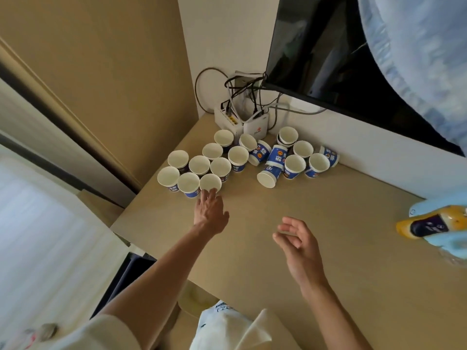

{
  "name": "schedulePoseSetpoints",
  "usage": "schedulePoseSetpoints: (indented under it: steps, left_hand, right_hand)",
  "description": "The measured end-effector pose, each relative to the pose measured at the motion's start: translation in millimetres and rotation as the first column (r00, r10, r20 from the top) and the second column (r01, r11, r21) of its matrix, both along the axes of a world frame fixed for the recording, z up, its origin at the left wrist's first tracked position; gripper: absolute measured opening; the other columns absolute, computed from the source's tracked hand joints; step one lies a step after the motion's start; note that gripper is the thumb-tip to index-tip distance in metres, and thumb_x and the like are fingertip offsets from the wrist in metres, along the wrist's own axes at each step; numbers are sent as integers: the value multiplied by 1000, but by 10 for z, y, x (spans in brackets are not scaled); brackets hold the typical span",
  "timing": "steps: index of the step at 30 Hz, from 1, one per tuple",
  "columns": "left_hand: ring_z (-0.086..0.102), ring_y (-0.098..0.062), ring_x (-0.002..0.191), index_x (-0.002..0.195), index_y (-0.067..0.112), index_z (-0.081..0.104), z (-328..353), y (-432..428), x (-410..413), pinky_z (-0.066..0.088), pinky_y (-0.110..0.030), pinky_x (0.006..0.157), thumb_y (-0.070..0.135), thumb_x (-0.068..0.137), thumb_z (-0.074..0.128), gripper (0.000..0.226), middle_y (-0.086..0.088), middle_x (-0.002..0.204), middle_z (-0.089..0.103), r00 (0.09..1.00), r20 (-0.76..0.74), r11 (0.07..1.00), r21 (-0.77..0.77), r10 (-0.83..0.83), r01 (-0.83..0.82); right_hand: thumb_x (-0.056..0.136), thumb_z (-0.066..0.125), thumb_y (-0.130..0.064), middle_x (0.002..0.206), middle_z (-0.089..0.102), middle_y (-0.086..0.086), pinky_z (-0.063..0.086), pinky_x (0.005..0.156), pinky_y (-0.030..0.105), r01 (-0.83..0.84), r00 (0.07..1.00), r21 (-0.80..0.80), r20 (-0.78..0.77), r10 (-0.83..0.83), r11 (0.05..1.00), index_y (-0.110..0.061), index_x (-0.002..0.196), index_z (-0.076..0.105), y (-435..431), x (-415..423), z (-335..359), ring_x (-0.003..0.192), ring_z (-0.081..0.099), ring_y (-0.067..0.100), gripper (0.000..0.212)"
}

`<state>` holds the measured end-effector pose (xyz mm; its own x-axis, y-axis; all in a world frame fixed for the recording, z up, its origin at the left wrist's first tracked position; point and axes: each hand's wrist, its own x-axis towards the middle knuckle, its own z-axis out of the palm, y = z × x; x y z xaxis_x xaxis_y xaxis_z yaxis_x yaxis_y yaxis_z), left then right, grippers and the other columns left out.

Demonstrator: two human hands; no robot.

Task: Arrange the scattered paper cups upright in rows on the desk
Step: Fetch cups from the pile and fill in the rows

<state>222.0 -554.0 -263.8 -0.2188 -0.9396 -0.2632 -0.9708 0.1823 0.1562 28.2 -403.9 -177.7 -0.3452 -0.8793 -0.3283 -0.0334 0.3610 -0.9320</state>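
Note:
Several blue and white paper cups stand upright in close rows (199, 165) at the desk's far left corner. My left hand (211, 210) reaches out, its fingertips touching the rim of the nearest upright cup (210, 182). To the right, more cups are scattered: one lies on its side (269, 175), another tipped one (277, 154) leans behind it, and a third lies against the wall (329, 155). My right hand (298, 243) hovers over the desk (341, 261) with loosely curled fingers, holding nothing.
Two white router boxes (255, 128) with tangled cables sit in the back corner. A dark screen (328, 51) hangs above the wall edge. A yellow and dark bottle (429, 226) on light blue cloth lies at the right edge. A white bag (227, 327) sits near me.

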Motion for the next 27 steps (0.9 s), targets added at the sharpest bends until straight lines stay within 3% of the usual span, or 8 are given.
schedulePoseSetpoints:
  steps: [7, 10, 12, 15, 19, 24, 27]
  left_hand:
    - [42, -28, 126, 130, 15, 61, -6, 33, 101, 40, -37, 106, 44, 91, 65, 48, -2, 133, 56, 993, -55, 990, -97, -104, 98]
    - [44, -26, 124, 130, 17, 64, 156, 148, 137, 41, -37, 106, 39, 90, 68, 45, 0, 133, 59, 965, -205, 982, -121, -164, 142]
    - [47, -24, 119, 130, 15, 66, 334, 247, 169, 45, -37, 103, 33, 90, 71, 44, 0, 132, 62, 911, -358, 978, -118, -206, 174]
    - [51, -21, 111, 126, 16, 69, 597, 385, 229, 46, -34, 97, 30, 88, 75, 41, 2, 128, 65, 805, -530, 963, -132, -267, 233]
    - [54, -16, 111, 120, 16, 72, 925, 476, 321, 49, -29, 92, 30, 89, 73, 34, 5, 123, 68, 658, -695, 951, -135, -291, 277]
    - [54, -9, 119, 122, 20, 72, 1141, 483, 393, 51, -30, 95, 37, 90, 73, 36, 12, 126, 65, 553, -796, 946, -72, -246, 317]
    - [54, -9, 121, 125, 19, 69, 1195, 501, 432, 45, -15, 91, 48, 87, 70, 47, 12, 129, 63, 520, -819, 949, -86, -242, 305]
  right_hand:
    - [87, 77, -22, 113, 68, 0, 51, 81, 23, -45, 998, 34, -40, 47, 998, -33, 114, 62, -16, 50, -75, 98, 71, 12, 32]
    - [87, 78, -21, 114, 68, 0, 51, 81, 23, -44, 997, 42, -69, 47, 998, -35, 113, 61, -42, 76, -108, 101, 70, 16, 34]
    - [85, 79, -13, 117, 65, -1, 52, 82, 25, -59, 989, 45, -132, 65, 997, -34, 115, 59, -71, 93, -138, 106, 67, 16, 41]
    - [79, 86, -15, 131, 58, -4, 48, 100, 33, -142, 957, 91, -240, 160, 986, -27, 136, 51, -125, 106, -206, 123, 56, 13, 68]
    - [74, 90, -26, 143, 52, -8, 40, 103, 26, -262, 924, 109, -260, 282, 959, -28, 150, 38, -297, 151, -191, 133, 49, 7, 92]
    - [67, 88, -39, 134, 61, -11, 57, 96, 34, -319, 917, 46, -235, 321, 947, -31, 142, 46, -531, 239, -68, 122, 61, 10, 87]
    - [72, 89, -25, 124, 66, -13, 59, 89, 28, -303, 921, 13, -254, 296, 953, -29, 135, 53, -575, 293, -11, 111, 65, 4, 73]
